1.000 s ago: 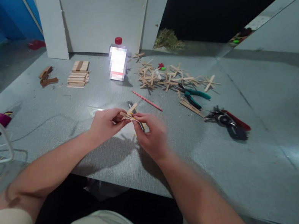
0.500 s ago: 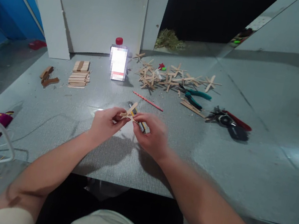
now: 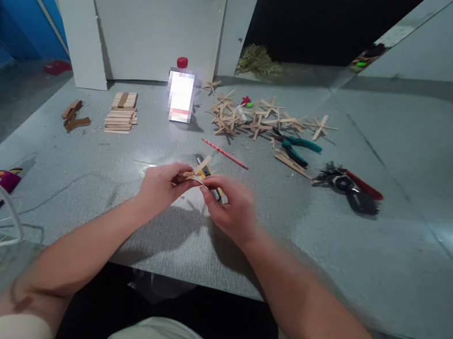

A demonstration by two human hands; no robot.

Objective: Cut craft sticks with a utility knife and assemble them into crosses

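Observation:
Between both hands is a small assembly of crossed wooden craft sticks (image 3: 202, 166), one stick pointing up and away. My left hand (image 3: 164, 182) pinches it from the left, fingertips closed. My right hand (image 3: 230, 199) pinches its right end between thumb and forefinger. Behind and beneath the hands lies a utility knife (image 3: 207, 171) with yellow and dark parts, partly covered by my right fingers. A red striped pencil (image 3: 226, 153) lies just beyond the knife. How the sticks join is hidden by my fingers.
Stacked craft sticks (image 3: 121, 119) lie left, near brown pieces (image 3: 73, 117). A red-capped bottle (image 3: 183, 62) stands behind. Several crossed-stick pieces (image 3: 257, 117), green-handled pliers (image 3: 298, 147) and a dark tool with a red part (image 3: 356, 192) lie to the right. A white cable (image 3: 17, 214) loops at left.
Both hands stay nearly in place around the craft sticks. The sticks have tilted slightly, and the whole scene has shifted a little to the right.

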